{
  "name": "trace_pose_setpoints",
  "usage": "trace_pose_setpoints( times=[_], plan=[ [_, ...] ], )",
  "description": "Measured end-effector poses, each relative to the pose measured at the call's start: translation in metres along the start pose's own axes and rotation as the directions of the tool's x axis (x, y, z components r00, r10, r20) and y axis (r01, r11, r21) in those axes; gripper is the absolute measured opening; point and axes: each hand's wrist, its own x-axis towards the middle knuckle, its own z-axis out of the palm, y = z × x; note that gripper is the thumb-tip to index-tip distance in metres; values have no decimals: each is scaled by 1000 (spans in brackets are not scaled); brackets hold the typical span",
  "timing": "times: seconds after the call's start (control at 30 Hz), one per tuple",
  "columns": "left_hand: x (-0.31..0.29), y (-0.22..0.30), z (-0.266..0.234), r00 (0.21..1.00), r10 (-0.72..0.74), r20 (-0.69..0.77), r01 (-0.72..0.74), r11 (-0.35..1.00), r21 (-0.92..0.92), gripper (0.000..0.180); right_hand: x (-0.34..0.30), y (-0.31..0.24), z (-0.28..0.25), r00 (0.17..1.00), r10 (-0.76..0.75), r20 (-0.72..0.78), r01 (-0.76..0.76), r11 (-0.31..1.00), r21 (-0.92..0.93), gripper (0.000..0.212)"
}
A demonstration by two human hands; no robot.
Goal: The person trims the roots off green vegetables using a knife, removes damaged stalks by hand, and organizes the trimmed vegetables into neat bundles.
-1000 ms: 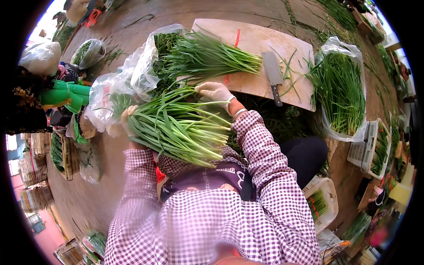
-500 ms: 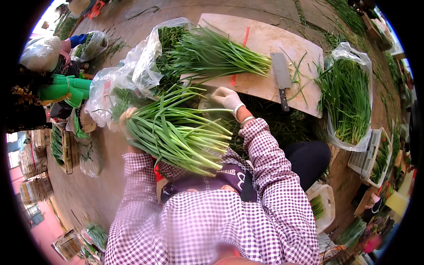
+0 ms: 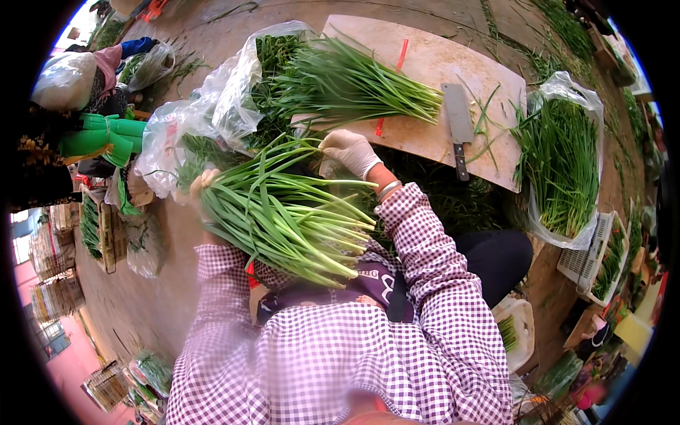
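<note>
1. A loose bunch of long green leafy stalks with pale lower ends [image 3: 290, 212] is held up in front of the person's body, its pale ends pointing to about 4 o'clock and its leaves to about 10 o'clock.
2. The left hand [image 3: 205, 182], in a thin whitish glove, is at the bunch's 10 o'clock side; its fingers are curled around the leafy part, grasping it, and the rest of the hand is hidden behind the leaves.
3. The right hand [image 3: 352, 151], in a matching glove, is at the bunch's 1 o'clock side. Its fingers are bent beside a leaf tip; whether they pinch it I cannot tell.
4. Beyond, toward 1 o'clock, is a pale, flat surface [image 3: 439, 64] with strips of red tape.
5. On it lies a second bunch of green stalks [image 3: 361, 85], pale ends toward 4 o'clock, near a broad steel cleaver with a black handle [image 3: 457, 117]; the handle points to 6 o'clock.
6. Toward 11 o'clock stands a clear plastic bag [image 3: 230, 106] with greens in it.
7. Toward 3 o'clock, another clear bag [image 3: 599, 120] holds upright green stalks; a white plastic crate [image 3: 582, 251] sits just beside it.
</note>
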Motion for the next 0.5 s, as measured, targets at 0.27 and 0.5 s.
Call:
trace_pose_setpoints(
  times=[0.27, 0.5],
  plan=[
    [-3, 1, 0, 999, 10, -39, -9, 1000, 22, 18, -20, 29, -14, 991, 101, -87, -119, 964, -237, 13],
    [-3, 3, -2, 998, 18, -62, -15, 999, 42, 18, -64, 49, -32, 908, 417, 37, -390, 873, -292, 27]
  ],
)
